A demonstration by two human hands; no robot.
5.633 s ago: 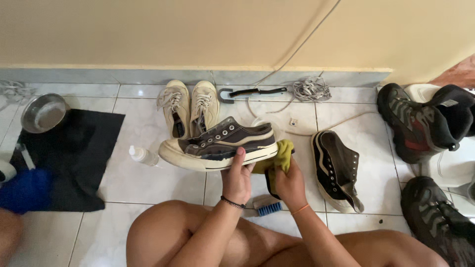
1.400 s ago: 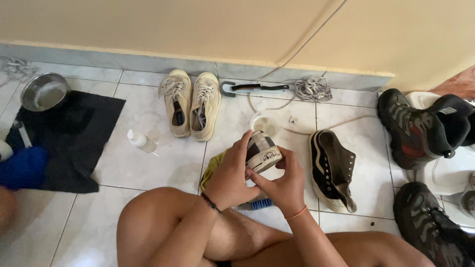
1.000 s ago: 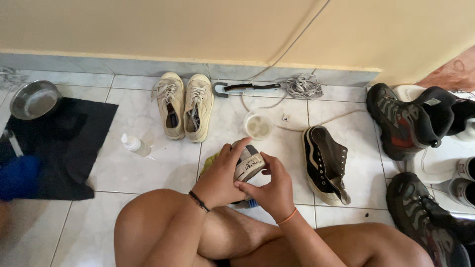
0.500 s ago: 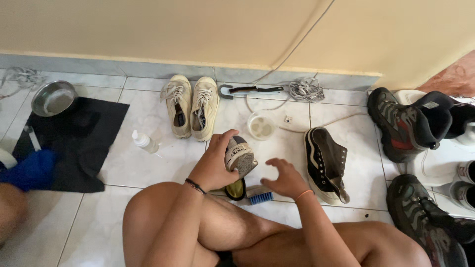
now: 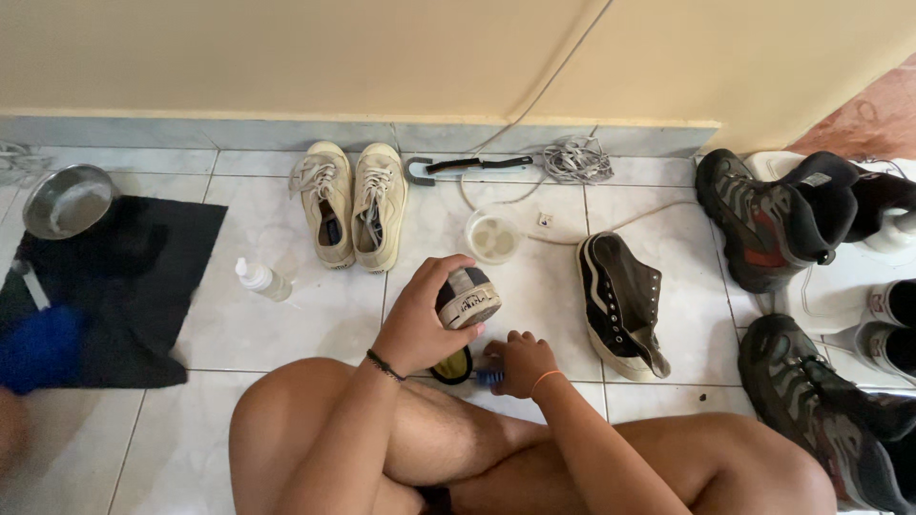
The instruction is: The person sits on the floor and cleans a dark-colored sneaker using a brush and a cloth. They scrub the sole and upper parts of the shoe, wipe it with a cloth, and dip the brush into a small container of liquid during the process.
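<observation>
A: Left hand [image 5: 417,324] clamped round the dark shoe [image 5: 468,298], toe end tipped up, rubber cap facing cam. Off the floor, over the tile just ahead of the knee.

B: Right hand [image 5: 523,362]?

A: Down on the tile, fingers curled on the blue brush [image 5: 489,378], just right of and below the shoe. Grasping, though the brush is mostly hidden.

B: Handling, best guess?

A: Prob light. Canvas upper soft, folds under a squeeze; sole and toe cap stiff. Best hold = round the sole/midfoot, as now, thumb on one side wall, fingers on the other. Cap likely slick if wet.

B: Anything close to the grip?

A: Yellow cloth [image 5: 452,367] under the shoe, partly hidden by the hand. Small clear tub [image 5: 492,236] beyond the grip, toward the wall. Other dark shoe [image 5: 622,303] lying on its side, further right of the brush hand. Beige pair [image 5: 350,202] beyond, up left.
</observation>
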